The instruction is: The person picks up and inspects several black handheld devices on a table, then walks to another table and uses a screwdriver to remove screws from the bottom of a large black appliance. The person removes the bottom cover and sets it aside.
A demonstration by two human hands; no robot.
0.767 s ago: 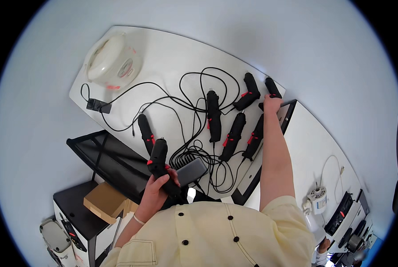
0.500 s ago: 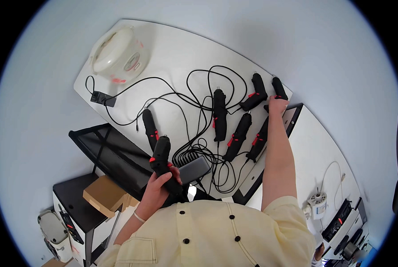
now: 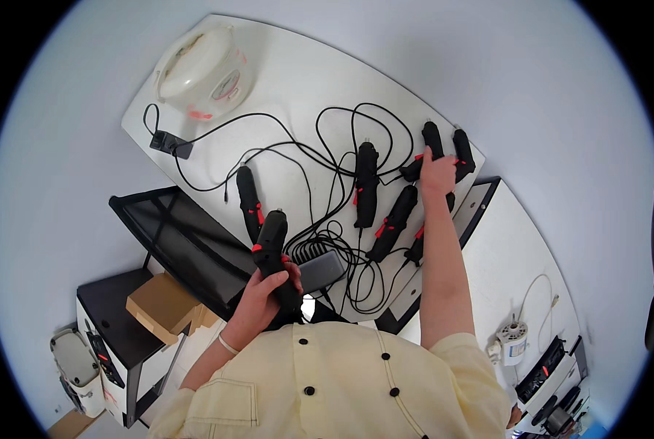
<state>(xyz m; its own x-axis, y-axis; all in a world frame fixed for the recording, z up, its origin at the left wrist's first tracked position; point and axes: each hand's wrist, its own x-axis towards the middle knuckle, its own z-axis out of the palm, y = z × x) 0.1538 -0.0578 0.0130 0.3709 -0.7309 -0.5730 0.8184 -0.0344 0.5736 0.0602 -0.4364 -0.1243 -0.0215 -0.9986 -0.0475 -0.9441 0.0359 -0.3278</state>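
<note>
My left hand (image 3: 259,296) is wrapped round the handle of a black electric screwdriver (image 3: 271,238) with red buttons, its tip pointing away from me. Another electric screwdriver (image 3: 248,194) lies just beyond it. My right hand (image 3: 438,175) is over the far right of the table, index finger stretched onto a screwdriver (image 3: 432,135) that lies there. Beside that hand lies the rightmost screwdriver (image 3: 461,146). Three more lie nearer the middle: an upright one (image 3: 366,183), a slanted one (image 3: 394,223) and one partly hidden by my right forearm (image 3: 415,252).
Black cables run across the white table (image 3: 290,73) to a grey charging box (image 3: 322,273). A white rice cooker (image 3: 202,73) and a black adapter (image 3: 172,144) stand far left. Nearer are a black mesh frame (image 3: 188,241) and a cardboard box (image 3: 162,307).
My right hand has moved left from the rightmost screwdriver to the one beside it. My left hand keeps its hold on its screwdriver. The view has shifted slightly.
</note>
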